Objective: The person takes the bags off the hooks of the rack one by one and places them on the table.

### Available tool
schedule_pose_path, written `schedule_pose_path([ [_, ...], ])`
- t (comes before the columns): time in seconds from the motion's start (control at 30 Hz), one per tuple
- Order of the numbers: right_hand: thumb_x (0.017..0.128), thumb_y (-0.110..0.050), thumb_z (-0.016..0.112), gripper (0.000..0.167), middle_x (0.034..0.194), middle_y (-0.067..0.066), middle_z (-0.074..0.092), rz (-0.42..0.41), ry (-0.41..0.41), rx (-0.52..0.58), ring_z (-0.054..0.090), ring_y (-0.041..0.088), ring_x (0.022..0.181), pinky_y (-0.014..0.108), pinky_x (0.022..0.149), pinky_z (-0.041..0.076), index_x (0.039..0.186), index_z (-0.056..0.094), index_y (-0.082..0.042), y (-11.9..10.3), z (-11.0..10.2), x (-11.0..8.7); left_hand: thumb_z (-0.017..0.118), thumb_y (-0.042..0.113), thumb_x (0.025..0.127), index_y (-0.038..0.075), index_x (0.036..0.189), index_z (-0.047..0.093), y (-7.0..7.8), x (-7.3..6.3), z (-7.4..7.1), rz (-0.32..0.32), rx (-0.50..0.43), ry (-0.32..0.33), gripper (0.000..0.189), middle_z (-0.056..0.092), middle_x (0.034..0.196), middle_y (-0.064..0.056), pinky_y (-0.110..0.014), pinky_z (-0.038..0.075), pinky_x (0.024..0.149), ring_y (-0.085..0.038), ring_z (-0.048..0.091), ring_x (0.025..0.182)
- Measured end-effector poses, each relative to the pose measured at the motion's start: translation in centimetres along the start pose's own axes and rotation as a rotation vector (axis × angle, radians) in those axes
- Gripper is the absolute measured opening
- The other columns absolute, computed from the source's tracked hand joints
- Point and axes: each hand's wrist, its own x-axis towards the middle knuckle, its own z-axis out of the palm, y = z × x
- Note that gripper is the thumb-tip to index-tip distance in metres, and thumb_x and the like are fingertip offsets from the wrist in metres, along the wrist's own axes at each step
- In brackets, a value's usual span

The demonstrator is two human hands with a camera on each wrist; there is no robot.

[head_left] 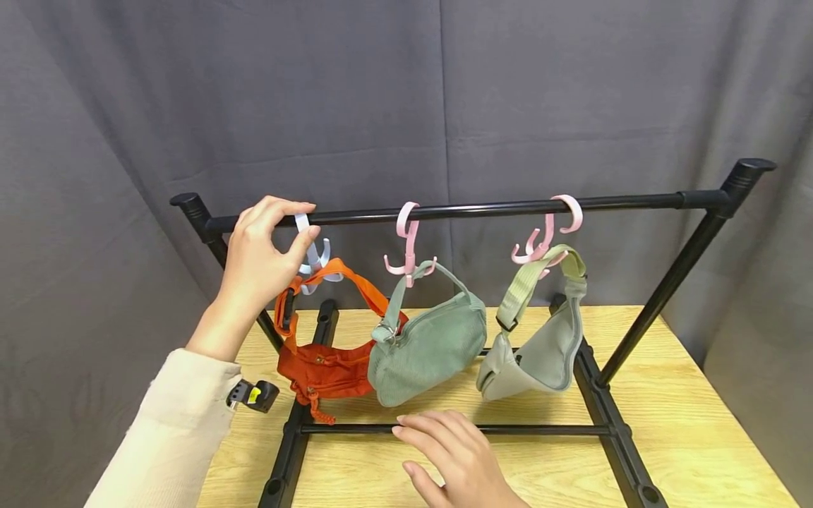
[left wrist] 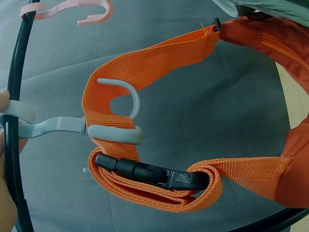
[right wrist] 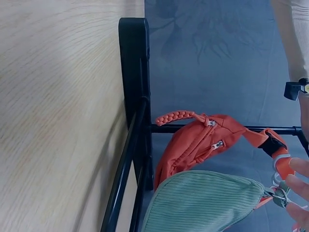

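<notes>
My left hand [head_left: 259,255] is up at the left part of the black rail [head_left: 483,210], fingers over the top and thumb lower down. Between them it pinches the light blue hook hanger [head_left: 310,255], which curls over the rail. From this hanger an orange-red waist bag [head_left: 327,372] hangs by its orange strap [left wrist: 159,60]; the black buckle [left wrist: 149,173] shows close up in the left wrist view. Lower down, my right hand [head_left: 456,451] is held out with relaxed fingers and holds nothing. Above it hangs a green corduroy bag [head_left: 432,349] on a pink hook hanger [head_left: 410,247].
Further right, a grey-green bag [head_left: 540,353] hangs by its pale green strap from another pink hook hanger [head_left: 545,236]. The rack's black side post [head_left: 667,282] slants up at the right. Under the rack is a wooden table [head_left: 705,423], with a grey curtain [head_left: 540,92] behind.
</notes>
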Motion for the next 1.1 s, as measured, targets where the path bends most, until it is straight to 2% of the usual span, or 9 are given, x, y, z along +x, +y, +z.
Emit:
schedule_pose_path([
  [0.23, 0.102, -0.027, 0.051, 0.031, 0.113, 0.007, 0.069, 0.015, -0.022, 0.004, 0.066, 0.021, 0.098, 0.034, 0.08, 0.052, 0.114, 0.07, -0.006, -0.1, 0.2, 0.3, 0.074, 0.016, 0.09, 0.011, 0.115, 0.073, 0.0, -0.2, 0.1, -0.009, -0.003, -0.004, 0.026, 0.066, 0.107, -0.007, -0.049, 0.038, 0.104, -0.034, 0.054, 0.115],
  [0.4, 0.101, -0.026, 0.052, 0.031, 0.113, 0.007, 0.069, 0.0, -0.027, 0.014, 0.066, 0.021, 0.097, 0.033, 0.08, 0.052, 0.115, 0.069, -0.006, 0.0, 0.3, 0.7, 0.074, 0.014, 0.089, 0.01, 0.115, 0.073, -0.3, -0.5, 0.1, 0.018, -0.007, 0.008, 0.027, 0.066, 0.106, -0.009, -0.047, 0.037, 0.105, -0.032, 0.057, 0.11],
  [0.6, 0.102, -0.027, 0.051, 0.032, 0.117, 0.006, 0.068, 0.027, -0.061, 0.029, 0.065, 0.02, 0.1, 0.033, 0.083, 0.052, 0.12, 0.068, -0.007, 0.2, 0.6, 1.2, 0.075, 0.014, 0.089, 0.01, 0.116, 0.072, -0.3, -0.6, 0.2, 0.031, -0.01, 0.011, 0.027, 0.067, 0.107, -0.008, -0.046, 0.037, 0.104, -0.031, 0.057, 0.109],
  [0.9, 0.103, -0.028, 0.05, 0.032, 0.12, 0.003, 0.067, 0.02, -0.088, 0.025, 0.064, 0.018, 0.102, 0.033, 0.086, 0.051, 0.121, 0.068, -0.01, 0.3, 1.2, 2.7, 0.074, 0.015, 0.089, 0.01, 0.116, 0.072, -0.3, -0.2, 0.3, 0.032, -0.004, 0.011, 0.027, 0.067, 0.107, -0.008, -0.047, 0.037, 0.105, -0.032, 0.056, 0.112],
  [1.1, 0.102, -0.028, 0.05, 0.03, 0.118, 0.001, 0.068, 0.043, -0.118, 0.006, 0.064, 0.018, 0.103, 0.034, 0.089, 0.051, 0.122, 0.068, -0.014, 0.2, 1.6, 3.8, 0.074, 0.014, 0.089, 0.01, 0.115, 0.072, -0.4, -0.1, 0.2, 0.031, -0.002, 0.015, 0.026, 0.067, 0.106, -0.007, -0.048, 0.038, 0.103, -0.033, 0.056, 0.112],
])
